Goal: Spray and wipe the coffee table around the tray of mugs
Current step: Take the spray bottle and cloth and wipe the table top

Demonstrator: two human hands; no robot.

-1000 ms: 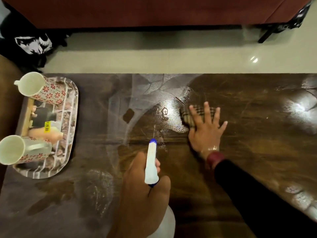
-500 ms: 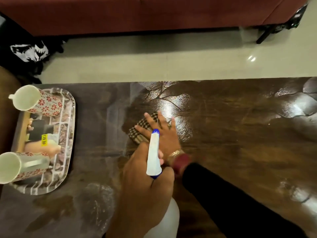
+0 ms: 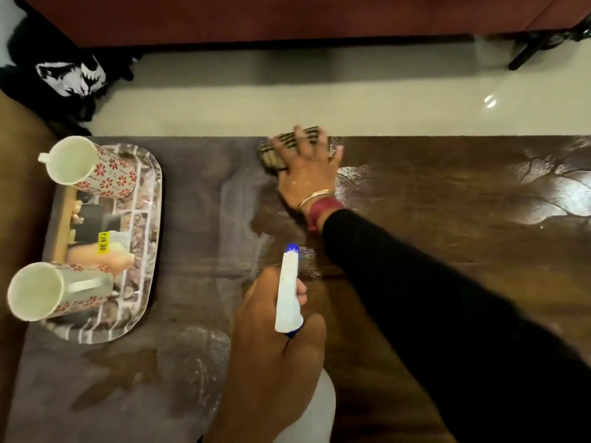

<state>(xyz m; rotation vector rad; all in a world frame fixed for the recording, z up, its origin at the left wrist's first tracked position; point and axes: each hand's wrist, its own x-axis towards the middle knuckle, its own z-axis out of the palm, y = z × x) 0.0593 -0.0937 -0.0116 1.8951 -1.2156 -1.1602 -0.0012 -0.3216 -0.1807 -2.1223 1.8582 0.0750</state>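
My right hand presses a checked cloth flat on the dark wooden coffee table, right at its far edge, with fingers spread. My left hand grips a white spray bottle with a blue nozzle pointing away from me, held above the table's near middle. A printed tray lies at the left end and carries two white mugs with red flowers. Dull, dusty film covers the table's left part; the right part shines wet.
Beyond the table's far edge lies pale tiled floor and a dark red sofa. A black printed garment lies on the floor at the back left. A brown seat edge borders the tray's left side.
My right hand has swept the cloth from the table's middle leftward, then up to the far edge. The spray bottle in my left hand has stayed in about the same place.
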